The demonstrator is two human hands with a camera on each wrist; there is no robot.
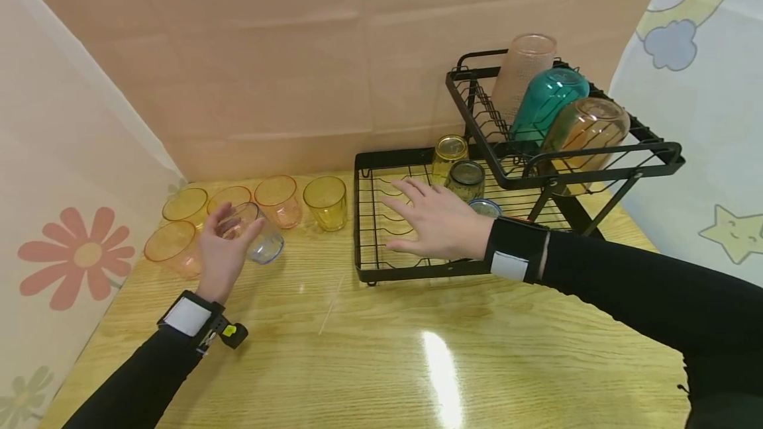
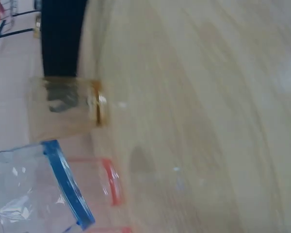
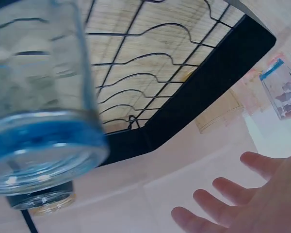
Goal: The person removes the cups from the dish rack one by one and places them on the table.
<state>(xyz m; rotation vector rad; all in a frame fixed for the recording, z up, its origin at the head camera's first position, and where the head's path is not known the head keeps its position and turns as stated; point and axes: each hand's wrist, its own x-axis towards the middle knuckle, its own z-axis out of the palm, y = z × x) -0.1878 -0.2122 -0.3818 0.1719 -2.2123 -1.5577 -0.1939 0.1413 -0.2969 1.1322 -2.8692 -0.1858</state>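
My left hand [image 1: 222, 249] grips a clear tumbler with a blue base [image 1: 262, 243] between thumb and fingers. The tumbler is tilted, its base towards the rack, and in the left wrist view its blue base edge [image 2: 68, 184] shows just off the tabletop. My right hand [image 1: 438, 220] is spread over the lower tier of a black wire dish rack [image 1: 411, 275], holding nothing. Close by its wrist, another clear glass with a blue base [image 3: 43, 121] stands upside down on the rack. Behind it are an upturned dark grey glass [image 1: 466, 177] and an upturned yellow glass [image 1: 448, 151].
Left of the rack are a yellow tumbler [image 1: 326, 202], a pink-orange one [image 1: 280, 200] and several others, mouths up. The raised tier [image 1: 518, 181] at right bears a pink glass [image 1: 524, 71], a teal glass [image 1: 551, 101] and an amber glass [image 1: 587, 131], all upturned.
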